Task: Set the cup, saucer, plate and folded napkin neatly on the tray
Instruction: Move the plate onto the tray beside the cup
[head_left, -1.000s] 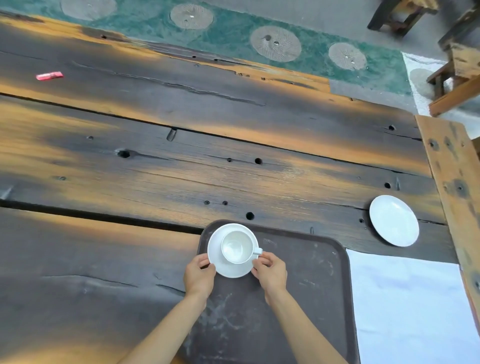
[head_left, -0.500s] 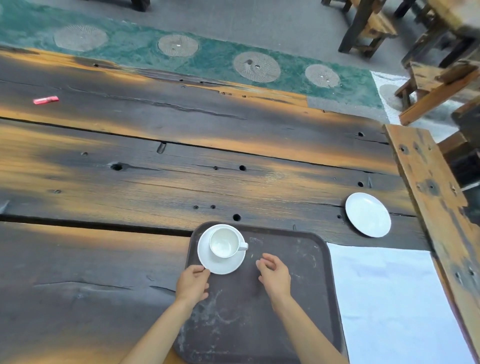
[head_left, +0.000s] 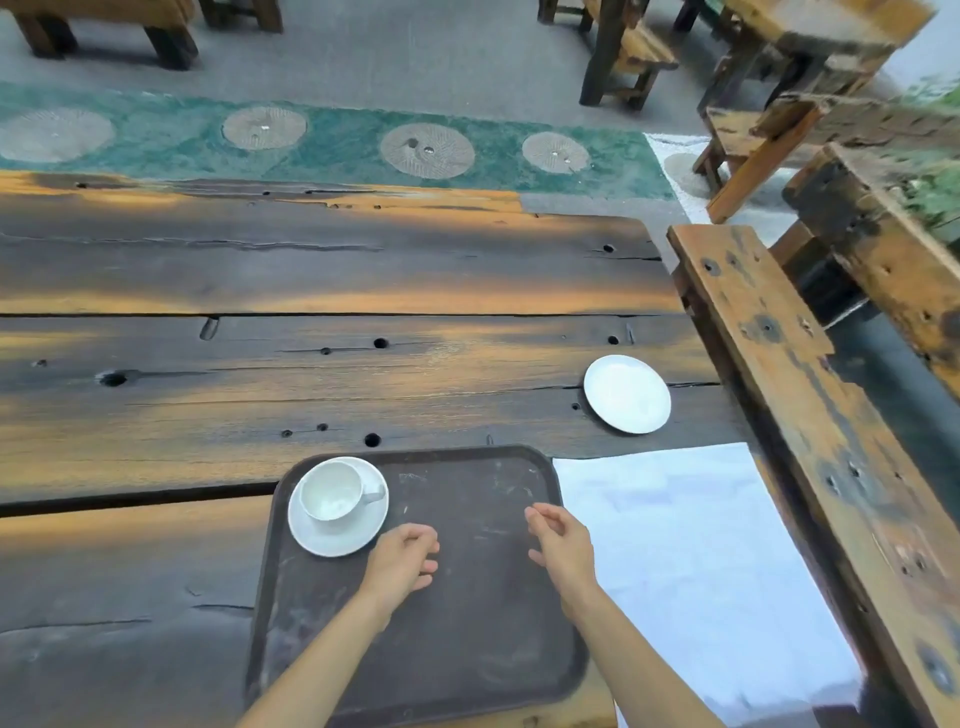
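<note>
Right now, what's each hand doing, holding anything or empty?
Left hand: empty, fingers loosely curled, over the tray just beside the saucer.
Right hand: empty, open, above the tray's right side.

Both forearms bare w/ no sleeves in view; left hand (head_left: 402, 556) & right hand (head_left: 561, 543) bare, slim fingers.

A single wide-angle view looks from the person's head forward and steeply down onto the worktop (head_left: 311, 270). It sits close above the near edge, so both forearms enter from the bottom of the frame. The tray (head_left: 467, 649) fills the lower centre; floor and wooden benches (head_left: 779, 130) curve across the top and upper right.
</note>
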